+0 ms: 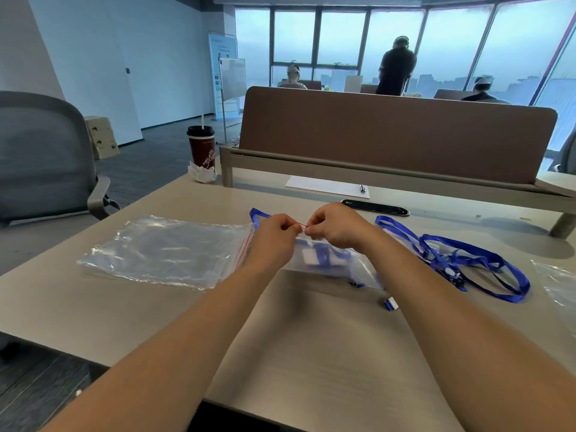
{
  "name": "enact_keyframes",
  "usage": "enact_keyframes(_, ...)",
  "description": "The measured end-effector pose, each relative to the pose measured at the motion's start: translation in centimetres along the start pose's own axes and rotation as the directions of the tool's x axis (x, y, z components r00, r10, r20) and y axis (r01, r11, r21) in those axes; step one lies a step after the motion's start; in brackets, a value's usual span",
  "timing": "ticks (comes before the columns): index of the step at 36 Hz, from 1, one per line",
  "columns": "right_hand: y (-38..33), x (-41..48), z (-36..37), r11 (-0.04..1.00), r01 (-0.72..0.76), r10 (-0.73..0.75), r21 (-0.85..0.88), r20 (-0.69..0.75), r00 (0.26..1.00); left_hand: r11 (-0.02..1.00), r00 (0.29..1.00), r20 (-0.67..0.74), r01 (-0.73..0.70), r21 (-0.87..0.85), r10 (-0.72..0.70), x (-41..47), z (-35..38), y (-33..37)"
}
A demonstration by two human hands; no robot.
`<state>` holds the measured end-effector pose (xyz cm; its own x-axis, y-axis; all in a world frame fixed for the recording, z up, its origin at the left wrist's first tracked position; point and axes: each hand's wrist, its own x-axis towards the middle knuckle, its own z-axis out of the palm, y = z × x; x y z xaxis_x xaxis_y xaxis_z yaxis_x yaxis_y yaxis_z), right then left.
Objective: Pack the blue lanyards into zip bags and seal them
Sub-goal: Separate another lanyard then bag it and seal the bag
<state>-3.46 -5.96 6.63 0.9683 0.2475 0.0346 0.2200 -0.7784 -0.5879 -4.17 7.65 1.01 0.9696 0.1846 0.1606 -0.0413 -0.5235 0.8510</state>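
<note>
Two bare forearms reach from 6 o'clock across the desk and meet at its middle. At 9 o'clock of the hands lies a stack of empty bags, its red-striped edge touching the left wrist. At 3 o'clock loose lanyards sprawl in tangled loops, with another bag at the frame edge beyond and a small blue clip near the right forearm. At 12 o'clock sit a black slot, a paper with a pen, then the brown divider. A cup and a mask stand at 11 o'clock.

The left hand and right hand, fingers curled, each pinch the red zip strip of the zip bag, knuckles nearly touching. The bag lies flat under the right wrist with a folded blue lanyard inside; a blue strap loop shows just past the left hand.

The desk's left edge runs diagonally, a chair beyond it; bare desktop lies between the forearms.
</note>
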Motion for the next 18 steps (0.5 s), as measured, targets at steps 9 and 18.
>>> enact_keyframes(9,1.9,-1.6,-2.5,0.994,-0.038,0.04,-0.105,0.017,0.999,0.99,0.996,-0.058,0.055,-0.128,-0.062,-0.2,-0.1,0.5)
enact_keyframes(18,2.5,-2.9,-2.4,0.981,-0.027,0.03,-0.19,0.013,0.999,0.997,0.997,0.069,-0.035,0.065,0.031,-0.4,-0.1,2.5)
